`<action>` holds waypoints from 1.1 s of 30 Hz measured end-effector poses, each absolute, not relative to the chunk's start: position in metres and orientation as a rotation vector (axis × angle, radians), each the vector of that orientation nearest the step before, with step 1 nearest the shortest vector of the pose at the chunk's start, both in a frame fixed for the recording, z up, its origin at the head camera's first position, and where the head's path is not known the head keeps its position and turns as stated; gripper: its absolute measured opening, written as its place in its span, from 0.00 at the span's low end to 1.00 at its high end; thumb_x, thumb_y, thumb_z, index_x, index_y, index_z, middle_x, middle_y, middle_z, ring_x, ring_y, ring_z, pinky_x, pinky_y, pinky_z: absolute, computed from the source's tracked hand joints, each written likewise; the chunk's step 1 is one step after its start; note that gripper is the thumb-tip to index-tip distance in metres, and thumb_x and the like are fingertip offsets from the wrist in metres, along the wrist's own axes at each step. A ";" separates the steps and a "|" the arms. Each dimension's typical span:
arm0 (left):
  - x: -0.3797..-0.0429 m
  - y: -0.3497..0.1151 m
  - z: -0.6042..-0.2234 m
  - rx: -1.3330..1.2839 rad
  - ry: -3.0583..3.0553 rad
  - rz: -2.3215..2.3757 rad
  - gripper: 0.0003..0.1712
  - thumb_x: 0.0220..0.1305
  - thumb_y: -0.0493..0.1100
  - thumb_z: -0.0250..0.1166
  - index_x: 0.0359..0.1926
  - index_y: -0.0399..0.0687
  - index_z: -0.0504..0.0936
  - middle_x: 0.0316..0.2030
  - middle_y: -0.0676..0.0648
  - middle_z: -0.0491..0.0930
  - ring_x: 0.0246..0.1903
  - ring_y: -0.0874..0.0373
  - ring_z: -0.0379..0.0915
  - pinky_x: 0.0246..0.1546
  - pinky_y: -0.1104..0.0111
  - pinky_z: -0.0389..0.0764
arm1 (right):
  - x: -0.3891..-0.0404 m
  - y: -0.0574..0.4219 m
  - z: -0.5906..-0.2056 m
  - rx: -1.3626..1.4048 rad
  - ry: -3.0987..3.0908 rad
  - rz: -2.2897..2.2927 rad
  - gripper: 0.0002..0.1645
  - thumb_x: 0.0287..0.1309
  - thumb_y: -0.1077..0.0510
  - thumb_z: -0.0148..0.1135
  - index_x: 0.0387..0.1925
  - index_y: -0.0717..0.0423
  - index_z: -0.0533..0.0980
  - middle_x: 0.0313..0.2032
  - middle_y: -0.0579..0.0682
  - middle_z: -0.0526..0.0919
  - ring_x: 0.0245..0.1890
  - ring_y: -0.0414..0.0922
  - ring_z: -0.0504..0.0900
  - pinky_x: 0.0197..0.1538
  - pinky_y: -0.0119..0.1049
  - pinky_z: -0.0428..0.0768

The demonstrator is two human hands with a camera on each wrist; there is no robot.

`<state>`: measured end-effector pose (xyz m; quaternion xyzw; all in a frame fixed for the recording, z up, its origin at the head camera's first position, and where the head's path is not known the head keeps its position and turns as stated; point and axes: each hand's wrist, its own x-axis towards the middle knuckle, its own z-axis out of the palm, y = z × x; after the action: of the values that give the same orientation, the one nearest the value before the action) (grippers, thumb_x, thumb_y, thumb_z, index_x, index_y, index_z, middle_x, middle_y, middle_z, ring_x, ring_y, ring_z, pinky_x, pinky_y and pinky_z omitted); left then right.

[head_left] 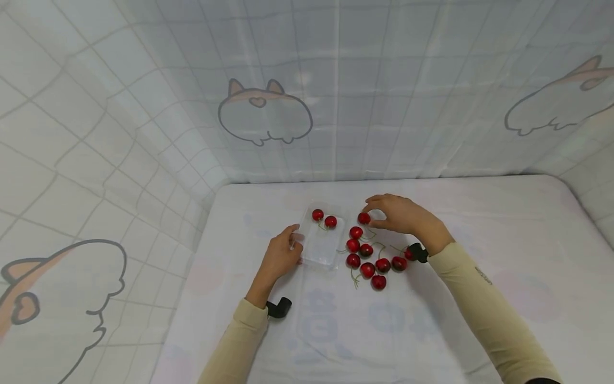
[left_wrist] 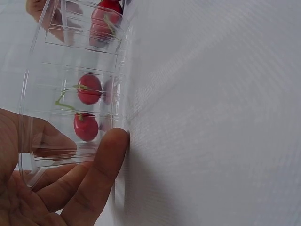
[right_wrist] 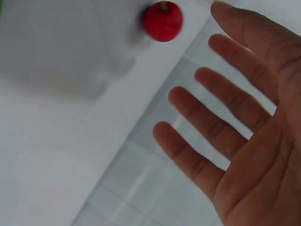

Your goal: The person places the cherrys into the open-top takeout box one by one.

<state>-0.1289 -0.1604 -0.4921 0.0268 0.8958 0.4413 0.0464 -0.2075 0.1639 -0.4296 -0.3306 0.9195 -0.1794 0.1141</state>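
A transparent plastic box (head_left: 318, 248) lies on the table with two red cherries (head_left: 324, 218) at its far end. My left hand (head_left: 282, 253) grips the box's left side; in the left wrist view the thumb and fingers (left_wrist: 110, 153) lie about its wall. To the right of the box, my right hand (head_left: 400, 214) hovers by the farthest loose cherry (head_left: 364, 218). In the right wrist view its fingers (right_wrist: 207, 127) are spread and fairly straight, apart from a cherry (right_wrist: 162, 21) near the thumb tip.
Several more stemmed cherries (head_left: 367, 270) lie loose right of the box, one of them (head_left: 409, 254) beside the right wrist's black camera (head_left: 418, 253). A pale cloth covers the table (head_left: 479, 320). Behind it hangs a white grid-patterned curtain (head_left: 364, 106).
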 end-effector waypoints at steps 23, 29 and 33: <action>-0.130 -0.159 -0.492 0.066 2.746 1.313 0.31 0.65 0.34 0.55 0.70 0.38 0.70 0.51 0.43 0.83 0.20 0.62 0.78 0.26 0.69 0.83 | -0.226 0.150 -0.458 -1.059 2.602 -0.386 0.22 0.63 0.66 0.66 0.58 0.52 0.82 0.63 0.55 0.77 0.65 0.56 0.72 0.66 0.53 0.72; -0.130 -0.160 -0.493 0.074 2.753 1.315 0.31 0.65 0.34 0.54 0.69 0.38 0.70 0.50 0.43 0.83 0.20 0.63 0.79 0.28 0.68 0.83 | -0.225 0.148 -0.461 -1.051 2.613 -0.392 0.20 0.60 0.66 0.68 0.54 0.52 0.84 0.53 0.50 0.83 0.57 0.52 0.78 0.59 0.49 0.78; -0.129 -0.160 -0.493 0.082 2.754 1.317 0.30 0.65 0.34 0.54 0.69 0.37 0.70 0.50 0.43 0.83 0.20 0.63 0.79 0.28 0.67 0.83 | -0.223 0.147 -0.458 -1.006 2.608 -0.440 0.19 0.59 0.66 0.69 0.52 0.53 0.85 0.49 0.49 0.84 0.53 0.51 0.79 0.57 0.48 0.79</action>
<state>-0.1293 -0.1605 -0.4926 0.0268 0.9010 0.4308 0.0437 -0.2226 0.1472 -0.4579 -0.3514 0.9104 -0.1537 0.1553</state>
